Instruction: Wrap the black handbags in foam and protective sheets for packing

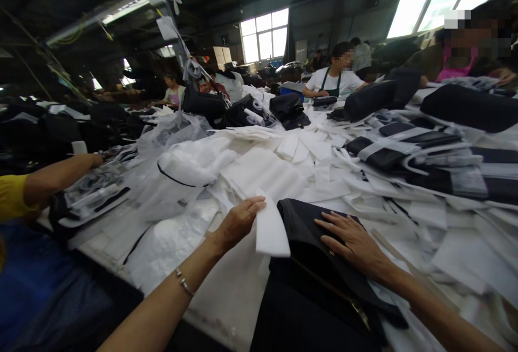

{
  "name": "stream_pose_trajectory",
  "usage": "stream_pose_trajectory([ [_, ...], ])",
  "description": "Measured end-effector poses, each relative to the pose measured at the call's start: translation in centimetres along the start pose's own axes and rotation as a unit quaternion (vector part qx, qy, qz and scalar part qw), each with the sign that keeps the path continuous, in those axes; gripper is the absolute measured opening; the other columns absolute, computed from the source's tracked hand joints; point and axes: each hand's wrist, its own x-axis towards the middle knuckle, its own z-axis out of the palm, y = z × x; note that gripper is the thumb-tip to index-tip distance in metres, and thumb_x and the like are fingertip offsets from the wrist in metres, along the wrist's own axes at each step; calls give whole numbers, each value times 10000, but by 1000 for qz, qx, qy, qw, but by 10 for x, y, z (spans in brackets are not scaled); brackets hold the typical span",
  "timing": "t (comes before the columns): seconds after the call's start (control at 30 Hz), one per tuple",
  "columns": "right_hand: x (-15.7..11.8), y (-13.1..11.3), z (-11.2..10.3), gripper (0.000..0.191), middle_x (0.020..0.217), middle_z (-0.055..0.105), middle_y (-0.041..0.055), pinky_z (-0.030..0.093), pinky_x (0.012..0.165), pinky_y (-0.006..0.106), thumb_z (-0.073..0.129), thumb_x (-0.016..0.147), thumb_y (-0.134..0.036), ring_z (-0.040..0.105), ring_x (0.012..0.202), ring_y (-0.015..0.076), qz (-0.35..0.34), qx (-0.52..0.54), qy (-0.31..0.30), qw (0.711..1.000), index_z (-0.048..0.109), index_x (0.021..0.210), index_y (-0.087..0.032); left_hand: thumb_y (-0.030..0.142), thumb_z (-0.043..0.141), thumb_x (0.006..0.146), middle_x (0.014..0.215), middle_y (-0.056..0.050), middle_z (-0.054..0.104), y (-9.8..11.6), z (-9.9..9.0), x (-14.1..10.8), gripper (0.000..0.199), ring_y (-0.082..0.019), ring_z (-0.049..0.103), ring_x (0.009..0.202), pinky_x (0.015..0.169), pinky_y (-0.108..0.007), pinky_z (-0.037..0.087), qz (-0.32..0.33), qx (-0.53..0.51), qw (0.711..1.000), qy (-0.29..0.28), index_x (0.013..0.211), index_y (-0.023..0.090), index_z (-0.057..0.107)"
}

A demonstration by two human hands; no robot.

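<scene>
A white foam strip (271,230) hangs from my left hand (242,221), pinched at its upper end between thumb and fingers. Just right of the strip lies a black bag (299,287) with its mouth gaping and a gold-coloured zipper along it. My right hand (351,239) rests flat on the bag's upper side, fingers spread. The strip's lower right edge is beside the bag's opening. Behind my hands, large white foam sheets (267,171) cover the table.
Clear plastic bags (190,163) are heaped at the left, near a person's arm in a yellow sleeve (12,196). Wrapped black bags (408,147) are piled at the right. Across the table sits a person in a white shirt (319,81). A metal post (172,12) rises behind.
</scene>
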Motion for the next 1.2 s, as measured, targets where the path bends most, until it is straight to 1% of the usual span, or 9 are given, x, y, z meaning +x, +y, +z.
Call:
stream_pose_trajectory([
  [0.17,2,4,2,505,1471,477,16,218,1154,595,426,919,-607,352,1405,309,5,8,-4,1000,550,1348,-372,159,443,928,1313,-125,587,0,23,13,327,-203,524,1264,1109,-375,397,26,2,998,-51,1220,185,586],
  [0.3,9,3,-23,556,1431,526,29,300,1148,540,424,890,-657,404,1373,320,30,85,-60,994,627,1283,-320,152,532,889,1233,-106,641,-11,25,11,302,-211,589,1179,1051,-330,449,48,-21,995,-83,1170,189,635],
  [0.4,22,-15,-53,601,1388,571,18,368,1128,483,375,898,-677,487,1312,316,36,167,-87,981,608,1306,-303,151,536,887,1264,-131,626,-15,22,12,332,-222,561,1218,1075,-354,424,67,-40,993,-84,1208,166,617],
  [0.5,38,-46,-68,629,1424,535,15,328,1154,476,347,912,-674,466,1331,305,11,226,-88,970,546,1366,-287,164,529,897,1262,-133,631,-13,19,19,298,-223,523,1266,1104,-378,392,102,-70,988,-88,1177,170,630],
  [0.63,56,-70,-49,707,1455,498,56,268,1185,467,345,898,-701,423,1365,284,19,265,-70,961,519,1387,-221,175,508,912,1235,-137,648,-11,19,28,249,-214,533,1259,1092,-360,406,124,-92,979,-136,1120,162,645],
  [0.87,60,-40,2,735,1462,487,91,201,1206,468,353,891,-711,385,1390,270,86,321,37,942,523,1377,-187,157,534,888,1164,-130,676,-22,16,33,194,-232,528,1259,1087,-364,415,163,-67,974,-142,1035,154,661],
  [1.0,59,-29,9,643,1463,490,57,204,1208,444,381,922,-653,383,1390,247,89,361,43,927,526,1372,-218,177,520,909,1191,-133,666,-28,22,36,208,-225,527,1269,1076,-348,428,175,-89,972,-127,1063,159,660],
  [1.1,59,-28,10,590,1446,512,38,223,1202,451,389,933,-628,405,1376,246,89,390,36,916,545,1352,-243,249,544,916,1202,-154,659,-27,35,34,240,-234,526,1274,1068,-355,437,185,-141,969,-80,1095,149,669],
  [1.2,60,-29,9,563,1405,555,36,242,1194,470,406,927,-627,442,1349,259,77,395,19,915,586,1308,-254,297,560,912,1181,-147,669,-20,48,29,273,-237,516,1282,1090,-370,412,191,-166,965,-73,1117,154,669],
])
